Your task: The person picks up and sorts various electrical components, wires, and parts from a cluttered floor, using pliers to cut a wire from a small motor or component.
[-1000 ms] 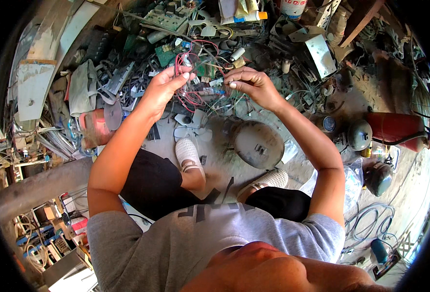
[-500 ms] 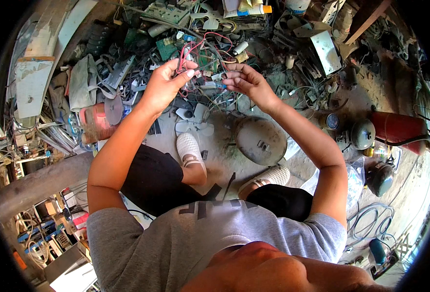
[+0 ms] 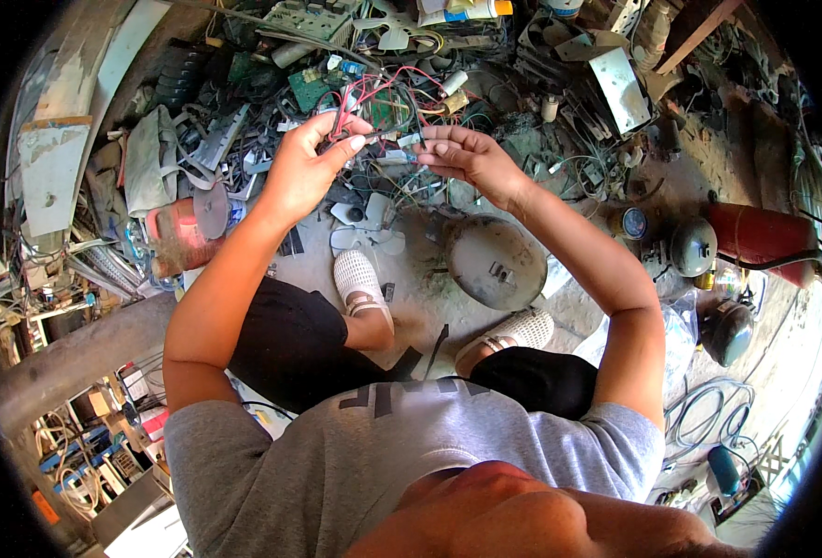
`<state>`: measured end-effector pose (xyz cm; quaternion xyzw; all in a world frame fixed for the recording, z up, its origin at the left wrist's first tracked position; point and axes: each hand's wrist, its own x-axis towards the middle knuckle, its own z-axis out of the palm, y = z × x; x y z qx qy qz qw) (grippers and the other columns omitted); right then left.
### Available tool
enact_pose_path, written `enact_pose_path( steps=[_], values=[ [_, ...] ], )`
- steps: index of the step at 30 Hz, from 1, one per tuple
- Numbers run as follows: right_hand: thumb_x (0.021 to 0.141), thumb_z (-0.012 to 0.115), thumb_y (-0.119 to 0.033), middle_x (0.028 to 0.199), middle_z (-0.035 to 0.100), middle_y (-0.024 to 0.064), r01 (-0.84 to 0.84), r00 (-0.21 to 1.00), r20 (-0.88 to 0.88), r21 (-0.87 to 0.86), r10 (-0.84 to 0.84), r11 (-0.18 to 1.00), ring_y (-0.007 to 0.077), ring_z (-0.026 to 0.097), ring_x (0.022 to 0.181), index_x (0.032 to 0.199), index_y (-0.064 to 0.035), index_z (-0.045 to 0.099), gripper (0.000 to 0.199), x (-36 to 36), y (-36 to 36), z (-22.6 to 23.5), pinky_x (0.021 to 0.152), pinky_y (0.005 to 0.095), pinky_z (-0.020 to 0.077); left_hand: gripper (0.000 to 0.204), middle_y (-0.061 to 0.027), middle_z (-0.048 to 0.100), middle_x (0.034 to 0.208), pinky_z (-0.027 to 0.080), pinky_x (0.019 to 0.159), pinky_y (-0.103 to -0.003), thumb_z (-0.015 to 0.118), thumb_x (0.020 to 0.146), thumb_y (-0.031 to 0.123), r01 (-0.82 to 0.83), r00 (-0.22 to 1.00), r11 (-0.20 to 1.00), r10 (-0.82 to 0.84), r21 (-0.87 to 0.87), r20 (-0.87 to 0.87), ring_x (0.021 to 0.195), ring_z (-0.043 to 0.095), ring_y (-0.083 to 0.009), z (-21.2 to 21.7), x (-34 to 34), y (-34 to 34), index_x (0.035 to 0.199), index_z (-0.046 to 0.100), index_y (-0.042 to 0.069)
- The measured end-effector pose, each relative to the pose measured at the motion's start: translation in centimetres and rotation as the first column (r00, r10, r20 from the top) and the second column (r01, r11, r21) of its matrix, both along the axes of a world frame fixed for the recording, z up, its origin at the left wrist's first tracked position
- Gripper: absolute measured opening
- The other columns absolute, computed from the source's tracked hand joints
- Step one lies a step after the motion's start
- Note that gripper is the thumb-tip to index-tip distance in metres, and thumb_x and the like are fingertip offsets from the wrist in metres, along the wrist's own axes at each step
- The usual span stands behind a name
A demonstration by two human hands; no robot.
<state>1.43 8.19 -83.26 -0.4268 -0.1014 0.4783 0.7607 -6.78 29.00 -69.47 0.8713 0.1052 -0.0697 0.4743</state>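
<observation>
My left hand [image 3: 316, 160] pinches a bundle of thin red and black wires [image 3: 366, 91] between thumb and fingers. The wires loop up and over toward my right hand [image 3: 471, 160], whose thumb and fingers are closed on a dark wire end [image 3: 421, 133]. Both hands are held up in front of me, a short gap apart, above a heap of electronic scrap. Just beyond them lie a green circuit board [image 3: 309, 90] and a white cylindrical part [image 3: 453, 83]. The exact wire ends inside my fingers are partly hidden.
A pale fan blade [image 3: 370, 226] and a round metal cover [image 3: 497, 264] lie on the floor by my feet. To the right are a dark red cylinder [image 3: 762, 244] and coiled cable [image 3: 709, 409]. At left stand a pinkish-red container [image 3: 180, 237] and a thick pipe [image 3: 81, 352].
My hands have shifted slightly; the right fingers are drawn more closely together. The wire loops have changed shape between the hands. The whole view has moved a little.
</observation>
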Motion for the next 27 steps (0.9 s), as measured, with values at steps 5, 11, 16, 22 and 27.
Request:
enact_pose_path(
  steps=[5, 11, 16, 22, 27],
  values=[
    [0.094, 0.052, -0.018, 0.114, 0.062, 0.0079, 0.009, 1.000, -0.014, 0.024, -0.009, 1.000, 0.0148, 0.059, 0.104, 0.125, -0.0023, 0.048, 0.035, 0.3, -0.4, -0.4, 0.091, 0.0287, 0.0465, 0.015, 0.0042, 0.059, 0.082, 0.040, 0.066, -0.021, 0.060, 0.086, 0.007, 0.009, 0.999, 1.000, -0.008, -0.022, 0.041, 0.072, 0.047, -0.0030, 0.0, 0.3, -0.4, 0.101, 0.063, 0.003],
    [0.092, 0.058, -0.027, 0.097, 0.061, -0.0025, -0.013, 0.994, -0.106, -0.029, 0.010, 0.999, 0.0055, 0.057, 0.083, 0.118, -0.0076, 0.055, 0.033, -0.1, -0.2, -1.0, 0.082, 0.0258, 0.0503, 0.026, -0.0047, 0.062, 0.103, 0.042, 0.088, -0.026, 0.056, 0.090, 0.011, 0.077, 0.992, 0.997, -0.078, -0.020, -0.096, 0.097, 0.058, -0.0117, -0.3, -0.3, -0.2, 0.113, 0.056, -0.001],
    [0.093, 0.051, -0.009, 0.100, 0.062, 0.0027, -0.048, 0.924, -0.365, 0.186, 0.115, 0.981, 0.0128, 0.061, 0.093, 0.111, -0.0058, 0.053, 0.018, -0.3, -1.1, -0.6, 0.086, 0.0315, 0.0519, 0.024, -0.0028, 0.059, 0.100, 0.043, 0.082, -0.026, 0.055, 0.093, 0.018, 0.063, 0.963, 0.987, -0.099, -0.150, -0.250, 0.089, 0.053, -0.0096, -0.7, -0.7, -1.0, 0.110, 0.055, 0.001],
    [0.098, 0.042, -0.016, 0.085, 0.055, -0.0010, 0.054, 0.806, -0.527, 0.521, 0.270, 0.852, 0.0099, 0.057, 0.076, 0.120, -0.0007, 0.048, 0.028, -0.4, -1.2, -0.1, 0.084, 0.0325, 0.0536, 0.020, -0.0025, 0.059, 0.093, 0.041, 0.085, -0.026, 0.051, 0.095, 0.021, 0.054, 0.951, 0.959, -0.134, -0.279, -0.278, 0.089, 0.054, -0.0109, -0.8, -0.6, -1.4, 0.106, 0.052, 0.003],
    [0.097, 0.042, -0.037, 0.065, 0.052, -0.0018, 0.032, 0.771, -0.517, 0.616, 0.373, 0.787, 0.0156, 0.059, 0.072, 0.117, -0.0023, 0.052, 0.042, 0.9, -1.6, 1.4, 0.093, 0.0427, 0.0470, 0.019, -0.0024, 0.058, 0.093, 0.041, 0.088, -0.027, 0.048, 0.097, 0.021, 0.101, 0.936, 0.941, -0.200, -0.323, -0.291, 0.094, 0.055, -0.0126, -0.5, -0.9, -2.1, 0.106, 0.049, 0.004]
  ],
)
